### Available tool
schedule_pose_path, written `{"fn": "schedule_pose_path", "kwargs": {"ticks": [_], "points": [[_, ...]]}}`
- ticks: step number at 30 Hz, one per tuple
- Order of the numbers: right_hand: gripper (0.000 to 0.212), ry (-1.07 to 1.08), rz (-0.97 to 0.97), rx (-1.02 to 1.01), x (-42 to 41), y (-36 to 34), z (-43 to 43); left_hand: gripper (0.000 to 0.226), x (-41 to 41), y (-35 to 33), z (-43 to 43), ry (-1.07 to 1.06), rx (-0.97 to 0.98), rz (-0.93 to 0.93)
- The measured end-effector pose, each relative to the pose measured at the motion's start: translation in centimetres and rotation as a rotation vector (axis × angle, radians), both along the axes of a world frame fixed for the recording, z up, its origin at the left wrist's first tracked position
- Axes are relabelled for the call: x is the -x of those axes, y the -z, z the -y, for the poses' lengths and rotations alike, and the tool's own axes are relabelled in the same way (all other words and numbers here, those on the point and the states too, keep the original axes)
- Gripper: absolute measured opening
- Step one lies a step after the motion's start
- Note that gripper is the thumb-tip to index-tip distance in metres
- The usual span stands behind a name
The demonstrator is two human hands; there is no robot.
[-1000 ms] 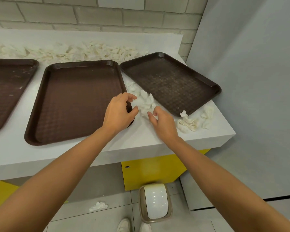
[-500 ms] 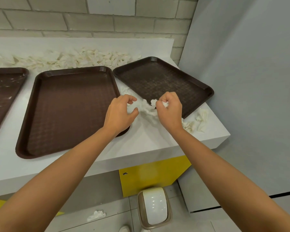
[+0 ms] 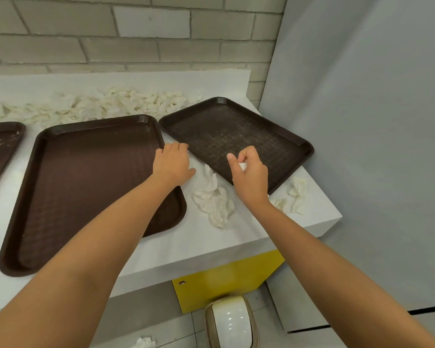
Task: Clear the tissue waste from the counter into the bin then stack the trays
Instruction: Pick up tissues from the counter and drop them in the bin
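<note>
right grip pinched tissue wad | left grip curled at middle tray edge, contents untellable | judged best: bunch loose tissue pile tight before dropping into bin

The leftmost tray ran off the left edge, only its right end showing. The bin and a floor tissue were cut by the bottom edge. The right hand hid most of its pinched tissue scrap (a white sliver showed); the left hand hid its own fingertips.
</note>
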State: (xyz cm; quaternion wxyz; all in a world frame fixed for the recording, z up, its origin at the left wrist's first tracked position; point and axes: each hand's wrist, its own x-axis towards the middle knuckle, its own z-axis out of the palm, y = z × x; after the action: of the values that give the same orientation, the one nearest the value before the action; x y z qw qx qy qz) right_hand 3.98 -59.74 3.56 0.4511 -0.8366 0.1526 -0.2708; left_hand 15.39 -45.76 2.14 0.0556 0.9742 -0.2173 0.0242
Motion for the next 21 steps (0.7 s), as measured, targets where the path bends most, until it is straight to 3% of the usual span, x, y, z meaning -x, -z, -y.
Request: {"fn": "schedule_pose_path", "kwargs": {"ticks": [4,12,19,21], "points": [[0.025,0.001,-0.027,0.051,-0.2,-0.1,0.1,0.057,-1.1,0.9,0.4,-0.037,-0.147,-0.037],[0.031,-0.014,-0.081,0.032,-0.2,0.3,-0.1,0.037,-0.4,1.2,1.3,-0.032,-0.139,0.033],[0.035,-0.011,-0.085,0.054,-0.2,0.2,-0.5,0.025,0.6,0.2,1.5,-0.099,0.23,0.029],[0.035,-0.017,-0.079,0.057,-0.1,0.2,-0.7,0.034,1.1,-0.4,1.3,-0.122,0.402,0.011]]}}
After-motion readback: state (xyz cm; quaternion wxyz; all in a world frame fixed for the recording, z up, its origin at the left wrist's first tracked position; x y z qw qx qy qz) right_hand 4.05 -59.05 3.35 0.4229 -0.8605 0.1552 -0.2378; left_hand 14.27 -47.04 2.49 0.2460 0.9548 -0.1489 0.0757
